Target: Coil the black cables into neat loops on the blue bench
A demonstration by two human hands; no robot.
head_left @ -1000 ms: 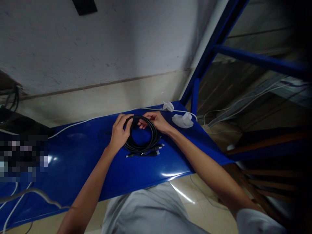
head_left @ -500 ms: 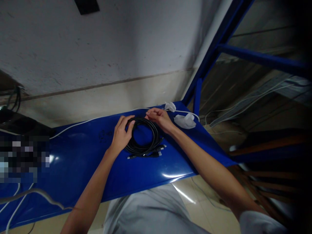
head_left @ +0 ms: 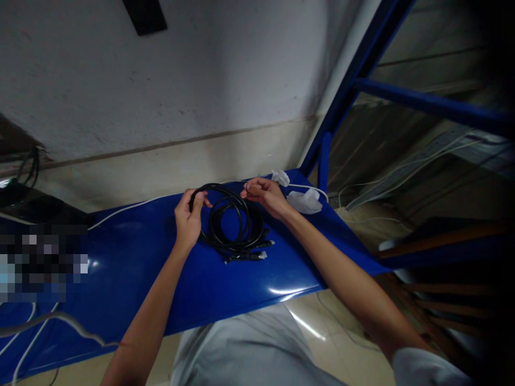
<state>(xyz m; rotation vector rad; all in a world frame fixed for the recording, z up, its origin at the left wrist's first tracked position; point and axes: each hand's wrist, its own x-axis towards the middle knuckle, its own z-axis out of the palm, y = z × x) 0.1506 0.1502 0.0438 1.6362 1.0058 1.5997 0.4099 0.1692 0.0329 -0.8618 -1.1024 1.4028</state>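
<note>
A coil of black cable (head_left: 233,225) lies on the blue table (head_left: 161,268), its plug ends pointing toward the near right. My left hand (head_left: 187,217) is closed on the coil's left side and lifts one loop off the table. My right hand (head_left: 263,197) is closed at the coil's far right edge, fingertips pinched on a strand of the cable.
Crumpled white tissue (head_left: 303,201) and a second white scrap (head_left: 279,176) lie at the table's far right corner, with a white cord (head_left: 120,209) running along the back edge. Blue shelf posts (head_left: 324,161) rise on the right. More white cables (head_left: 40,321) trail at the near left.
My left hand has moved left and curled round the coil, pulling one loop up and outward. My right hand has stayed at the far right edge of the coil.
</note>
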